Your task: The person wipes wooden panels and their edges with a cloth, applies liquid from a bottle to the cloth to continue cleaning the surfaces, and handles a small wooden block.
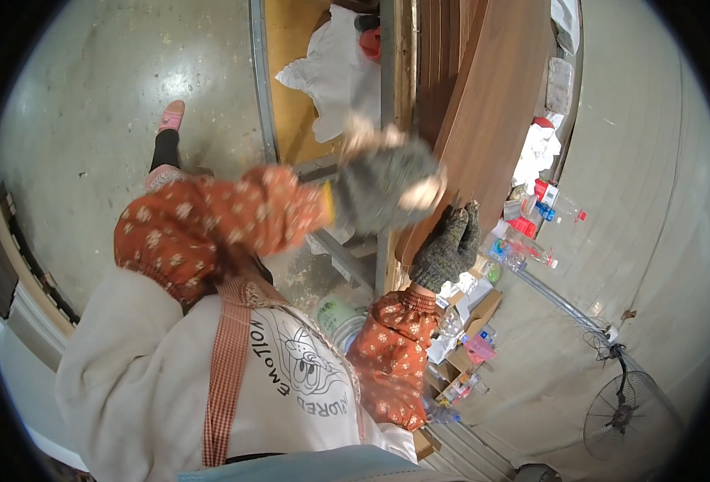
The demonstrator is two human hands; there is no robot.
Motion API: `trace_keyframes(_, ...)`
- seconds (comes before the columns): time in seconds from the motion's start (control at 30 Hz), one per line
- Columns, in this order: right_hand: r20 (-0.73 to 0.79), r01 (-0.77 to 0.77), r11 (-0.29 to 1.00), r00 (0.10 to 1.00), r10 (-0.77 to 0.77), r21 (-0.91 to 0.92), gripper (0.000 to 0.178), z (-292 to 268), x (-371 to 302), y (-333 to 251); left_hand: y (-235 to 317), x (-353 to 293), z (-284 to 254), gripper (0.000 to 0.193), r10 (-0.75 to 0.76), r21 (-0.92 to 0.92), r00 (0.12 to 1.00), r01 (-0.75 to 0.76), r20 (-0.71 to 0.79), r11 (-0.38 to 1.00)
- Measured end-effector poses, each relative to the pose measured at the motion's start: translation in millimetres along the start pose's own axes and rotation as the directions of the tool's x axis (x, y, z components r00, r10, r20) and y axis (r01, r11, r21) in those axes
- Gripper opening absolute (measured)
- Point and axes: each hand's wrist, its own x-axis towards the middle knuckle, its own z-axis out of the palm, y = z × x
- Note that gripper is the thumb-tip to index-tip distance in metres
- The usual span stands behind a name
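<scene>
A long brown wood-look panel (491,104) reaches away from me, its near end close to my body. My right hand (447,249), in a dark grey knitted glove with bare fingertips, is closed on that near end at the right edge. My left hand (387,185) wears a similar glove and hovers beside the panel's near end, to its left. Motion smears its fingers, so their shape and whether they hold anything cannot be made out. Both forearms are covered by orange flowered sleeves (395,353).
Further brown boards (439,68) lie left of the panel. A metal frame (262,80) borders a yellowish board with a white sheet (339,64). Bottles (531,249), boxes and papers crowd the right side, near a standing fan (620,414). A pink-slippered foot (171,116) is on the floor.
</scene>
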Motion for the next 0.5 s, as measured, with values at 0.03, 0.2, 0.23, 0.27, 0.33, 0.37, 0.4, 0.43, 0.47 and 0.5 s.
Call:
trace_keyframes(0.03, 0.090, 0.251, 0.945, 0.967, -0.237, -0.211, 0.029, -7.6, 7.2, 15.6, 11.0, -35.8, 0.1, 0.030, -0.151, -0.321, 0.985, 0.171, 0.085, 0.932)
trace_keyframes(0.2, -0.011, 0.002, 0.992, 1.000, -0.003, -0.123, 0.028, 3.3, -5.0, 0.7, -0.8, -41.7, -48.3, 0.025, -0.123, -0.027, 0.454, 0.310, 0.882, 0.950)
trace_keyframes(0.23, -0.017, 0.005, 0.992, 1.000, -0.008, -0.125, 0.028, 1.9, -3.0, 3.3, 0.9, -45.8, -44.2, 0.025, -0.164, -0.050, 0.569, 0.341, 0.806, 0.939)
trace_keyframes(0.27, 0.009, 0.106, 0.974, 0.994, -0.106, -0.198, 0.029, 0.4, -0.2, 6.0, 3.2, -47.0, -37.6, 0.025, -0.187, -0.092, 0.651, 0.371, 0.736, 0.924)
trace_keyframes(0.33, -0.004, 0.159, 0.961, 0.986, -0.164, -0.224, 0.030, -2.0, 3.3, 13.1, -1.3, -48.3, -27.1, 0.025, -0.213, -0.140, 0.718, 0.399, 0.663, 0.906)
trace_keyframes(0.37, 0.018, 0.161, 0.972, 0.987, -0.160, -0.168, 0.030, 4.2, -2.0, 1.4, 13.1, -45.0, -35.8, 0.025, -0.253, -0.083, 0.733, 0.388, 0.631, 0.918)
trace_keyframes(0.4, 0.015, 0.097, 0.992, 0.995, -0.096, -0.081, 0.030, 7.4, -4.3, -5.2, 12.3, -45.0, -33.7, 0.025, -0.260, -0.090, 0.736, 0.398, 0.625, 0.913)
trace_keyframes(0.43, 0.017, 0.033, 0.999, 0.999, -0.033, 0.009, 0.030, 8.3, -4.7, -8.4, 10.8, -43.8, -32.7, 0.025, -0.265, -0.091, 0.733, 0.406, 0.626, 0.909)
trace_keyframes(0.47, 0.008, 0.047, 0.997, 0.999, -0.047, -0.063, 0.029, 7.2, -2.5, -7.5, 11.0, -42.9, -29.5, 0.025, -0.269, -0.088, 0.731, 0.410, 0.627, 0.908)
trace_keyframes(0.5, 0.002, 0.043, 0.997, 0.999, -0.043, -0.060, 0.029, 6.6, -3.4, -5.2, 9.9, -44.7, -30.6, 0.025, -0.275, -0.087, 0.729, 0.416, 0.627, 0.905)
